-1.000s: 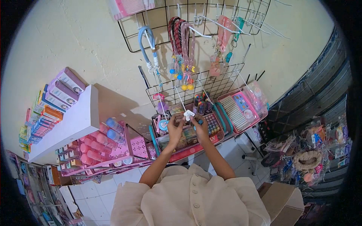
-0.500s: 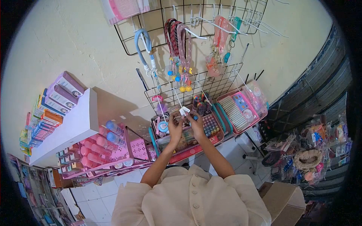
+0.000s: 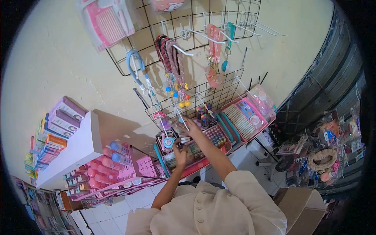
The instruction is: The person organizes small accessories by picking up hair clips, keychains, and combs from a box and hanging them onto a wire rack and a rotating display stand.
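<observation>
My right hand (image 3: pixel 190 127) reaches up to a white display hook (image 3: pixel 181 116) on the lower wire grid, its fingers stretched out behind the prong. A small pale-blue thing (image 3: pixel 181 119) shows by those fingertips. Lower down, my left hand (image 3: pixel 180 154) is over the near-left part of a pink-rimmed basket (image 3: pixel 203 162), its fingers curled; what they hold, if anything, I cannot tell. White small pieces (image 3: pixel 185 140) lie just above its fingertips. Beside it hangs a round blue tag (image 3: pixel 169 142). Rows of small coloured bottles (image 3: pixel 216 135) fill the basket's right part.
Phone-strap lanyards (image 3: pixel 172 58) hang from the upper wire grid (image 3: pixel 117 62). To the right stands another pink basket (image 3: pixel 250 135). A white shelf (image 3: pixel 84 137) with boxes juts out at left, above pink bottles (image 3: pixel 102 172). A cardboard box (image 3: pixel 301 207) is at lower right.
My hands have come apart from the small white piece they both held. The left moved down over the basket; the right went to the hook. The view has shifted, showing more wall at the top.
</observation>
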Tool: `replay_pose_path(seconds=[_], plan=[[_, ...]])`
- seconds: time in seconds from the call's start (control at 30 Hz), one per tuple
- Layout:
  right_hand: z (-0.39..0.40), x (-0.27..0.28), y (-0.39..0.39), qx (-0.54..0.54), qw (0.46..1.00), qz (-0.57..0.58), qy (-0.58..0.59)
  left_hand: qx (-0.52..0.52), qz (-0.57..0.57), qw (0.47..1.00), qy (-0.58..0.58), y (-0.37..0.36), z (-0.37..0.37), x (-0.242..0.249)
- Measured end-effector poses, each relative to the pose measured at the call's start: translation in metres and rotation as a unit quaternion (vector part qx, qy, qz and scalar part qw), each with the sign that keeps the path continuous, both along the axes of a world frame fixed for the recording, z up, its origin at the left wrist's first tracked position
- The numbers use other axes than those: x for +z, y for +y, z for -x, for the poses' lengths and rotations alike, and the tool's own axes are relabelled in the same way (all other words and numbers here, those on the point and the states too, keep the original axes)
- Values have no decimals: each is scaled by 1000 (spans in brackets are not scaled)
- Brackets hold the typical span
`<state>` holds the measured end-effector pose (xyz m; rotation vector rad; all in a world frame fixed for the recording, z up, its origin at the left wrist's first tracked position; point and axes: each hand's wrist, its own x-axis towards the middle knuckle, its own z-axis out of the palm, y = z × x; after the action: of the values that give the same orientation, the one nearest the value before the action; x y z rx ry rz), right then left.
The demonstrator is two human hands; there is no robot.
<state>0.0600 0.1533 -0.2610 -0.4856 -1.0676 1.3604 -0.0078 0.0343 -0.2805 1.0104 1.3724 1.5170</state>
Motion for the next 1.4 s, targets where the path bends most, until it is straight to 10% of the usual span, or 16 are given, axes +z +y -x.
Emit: replay_pose_path(seconds=[0.07, 0.27, 0.43, 0.6, 0.77, 0.87, 1.07, 1.13, 1.33, 1.4], plan=[[-3, 7, -2, 95, 829, 481, 270, -1, 43, 999, -15, -6, 1, 24], [-40, -6, -29, 111, 855, 464, 203, -6, 53, 998, -26, -12, -15, 19], [-146, 61, -80, 181, 916, 296, -203, -136, 98, 986, -20, -34, -78, 30], [-274, 163, -178, 126, 794, 90, -587, -356, -10, 934, 3, -82, -186, 54], [-355, 247, -341, 32, 781, 218, -584, -547, -142, 823, -59, -149, -285, 104], [-393, 270, -464, -103, 876, 188, -431, -591, -231, 772, -31, -176, -332, 132], [-445, 184, -643, -477, 775, 336, -240, -727, -421, 540, 59, -267, -445, 239], [-461, 117, -677, -636, 657, 351, -202, -813, -377, 423, 134, -306, -489, 248], [-473, -11, -684, -702, 486, 458, -247, -773, -329, -3, 542, -405, -613, 126], [-482, -46, -669, -712, 435, 474, -280, -764, -255, -64, 590, -412, -623, 69]])
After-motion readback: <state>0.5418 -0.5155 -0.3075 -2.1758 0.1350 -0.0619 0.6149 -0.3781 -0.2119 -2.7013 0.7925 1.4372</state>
